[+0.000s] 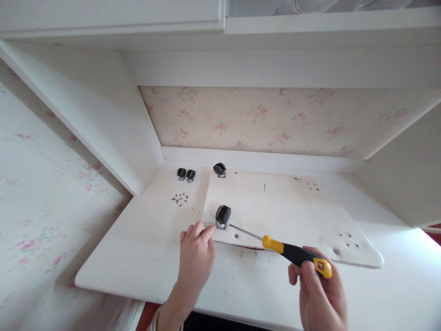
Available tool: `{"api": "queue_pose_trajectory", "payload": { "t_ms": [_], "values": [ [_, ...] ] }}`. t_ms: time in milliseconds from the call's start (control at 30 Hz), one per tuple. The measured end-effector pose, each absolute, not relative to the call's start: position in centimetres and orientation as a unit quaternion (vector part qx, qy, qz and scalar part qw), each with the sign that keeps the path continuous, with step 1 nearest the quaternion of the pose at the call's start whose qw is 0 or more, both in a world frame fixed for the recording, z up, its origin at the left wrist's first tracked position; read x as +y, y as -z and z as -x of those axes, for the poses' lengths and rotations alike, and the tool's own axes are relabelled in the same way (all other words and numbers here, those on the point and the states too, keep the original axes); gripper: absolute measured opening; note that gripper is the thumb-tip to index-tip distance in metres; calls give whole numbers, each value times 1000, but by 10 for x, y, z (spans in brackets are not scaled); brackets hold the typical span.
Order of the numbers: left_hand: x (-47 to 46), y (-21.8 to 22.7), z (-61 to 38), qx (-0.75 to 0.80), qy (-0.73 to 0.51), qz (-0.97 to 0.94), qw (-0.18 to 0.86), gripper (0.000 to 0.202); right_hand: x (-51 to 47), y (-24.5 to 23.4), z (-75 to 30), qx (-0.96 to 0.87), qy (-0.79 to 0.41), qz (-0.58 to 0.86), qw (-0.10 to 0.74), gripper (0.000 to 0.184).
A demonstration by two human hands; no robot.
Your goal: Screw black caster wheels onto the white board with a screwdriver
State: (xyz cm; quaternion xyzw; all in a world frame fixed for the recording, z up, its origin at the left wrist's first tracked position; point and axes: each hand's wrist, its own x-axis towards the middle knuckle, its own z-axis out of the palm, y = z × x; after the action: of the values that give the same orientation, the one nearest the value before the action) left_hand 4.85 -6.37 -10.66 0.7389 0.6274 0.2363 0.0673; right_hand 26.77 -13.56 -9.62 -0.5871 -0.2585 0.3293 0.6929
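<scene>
A white board (pixel 289 207) lies flat on the white desk (pixel 138 257). A black caster wheel (pixel 223 216) stands near the board's front left corner. My left hand (pixel 195 257) rests at that corner, fingers curled, the fingertips touching the caster's metal plate. My right hand (pixel 319 289) grips a yellow-and-black screwdriver (pixel 296 253) by its handle. The screwdriver's metal shaft points left, with its tip at the caster's plate.
Two black casters (pixel 186 174) stand together at the back left, and a third caster (pixel 219 169) sits at the board's far edge. Several small dark screws (pixel 179 198) lie scattered on the desk. Shelf walls rise left and right; a floral back panel (pixel 275 119) stands behind.
</scene>
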Motion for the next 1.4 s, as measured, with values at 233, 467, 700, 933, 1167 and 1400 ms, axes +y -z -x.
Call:
{"api": "queue_pose_trajectory", "payload": {
  "t_ms": [233, 467, 700, 933, 1167, 1400],
  "values": [
    [-65, 108, -50, 628, -234, -739, 70, 38, -137, 96, -265, -272, -333, 576, 696, 36],
    [-50, 116, -13, 637, -313, -703, 36, 30, -135, 89, -265, -267, -327, 551, 720, 32],
    [-15, 146, 65, 726, -200, -658, 26, 27, -133, 85, -274, -176, -359, 525, 751, 33],
    [23, 165, 85, 745, -138, -652, 29, 31, -134, 93, -275, -157, -380, 524, 746, 33],
    [41, 168, 76, 731, -127, -669, 43, 32, -135, 93, -277, -143, -375, 533, 745, 34],
    [46, 172, 66, 729, -166, -659, 84, 31, -135, 87, -274, -135, -367, 539, 746, 27]
  ]
}}
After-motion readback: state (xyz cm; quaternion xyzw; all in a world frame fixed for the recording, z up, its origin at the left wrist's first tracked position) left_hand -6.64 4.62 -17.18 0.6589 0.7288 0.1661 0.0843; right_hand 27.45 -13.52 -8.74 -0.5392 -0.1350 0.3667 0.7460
